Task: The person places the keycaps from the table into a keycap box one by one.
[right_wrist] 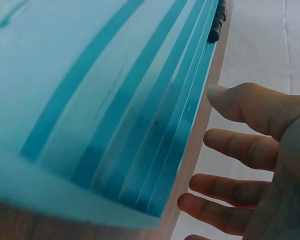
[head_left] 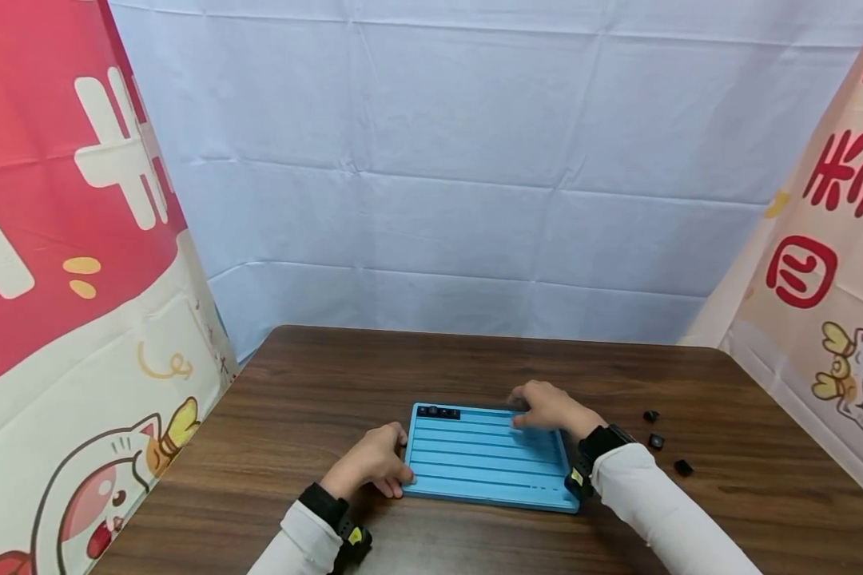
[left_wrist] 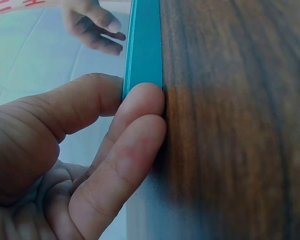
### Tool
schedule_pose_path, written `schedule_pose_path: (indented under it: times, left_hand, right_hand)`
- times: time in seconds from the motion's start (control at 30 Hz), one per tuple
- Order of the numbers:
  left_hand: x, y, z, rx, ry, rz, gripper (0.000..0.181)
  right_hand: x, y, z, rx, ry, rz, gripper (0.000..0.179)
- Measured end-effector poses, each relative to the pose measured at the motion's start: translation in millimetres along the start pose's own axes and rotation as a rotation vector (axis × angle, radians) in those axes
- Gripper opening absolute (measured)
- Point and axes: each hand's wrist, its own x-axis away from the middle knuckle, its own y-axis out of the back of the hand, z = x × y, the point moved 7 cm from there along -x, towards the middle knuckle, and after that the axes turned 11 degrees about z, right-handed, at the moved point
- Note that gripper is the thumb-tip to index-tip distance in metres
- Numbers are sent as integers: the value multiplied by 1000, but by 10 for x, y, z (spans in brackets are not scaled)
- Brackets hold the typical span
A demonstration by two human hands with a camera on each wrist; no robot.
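Blue and grooved, a tray is lying on a brown table. The left hand is pinching its left edge; the right hand is hovering, fingers spread, near its far edge. Small black blocks are lining its far left corner; three loose black pieces are lying to its right.

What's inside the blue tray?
Small black pieces sit in the far left corner of the blue tray. In the head view, the right hand covers part of its far right side.
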Motion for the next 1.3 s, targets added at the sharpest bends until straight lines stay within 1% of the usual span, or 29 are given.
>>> schedule_pose_path:
  times: [0.33, 0.4, 0.73, 1.0, 1.3]
  left_hand:
    - [-3, 3, -1, -25, 8, -13, 49]
    - [-8, 4, 2, -30, 12, -15, 49]
    - [-8, -7, 3, -21, 16, -11, 51]
    - [-1, 9, 9, -23, 23, -18, 50]
    - [14, 3, -12, -22, 28, -14, 52]
  right_hand:
    - [128, 44, -213, -74, -43, 18, 35]
    - [160, 48, -250, -72, -39, 22, 35]
    - [331, 72, -416, -94, -74, 16, 37]
    - [443, 162, -479, -50, -63, -3, 34]
    - [484, 133, -673, -9, -150, 11, 36]
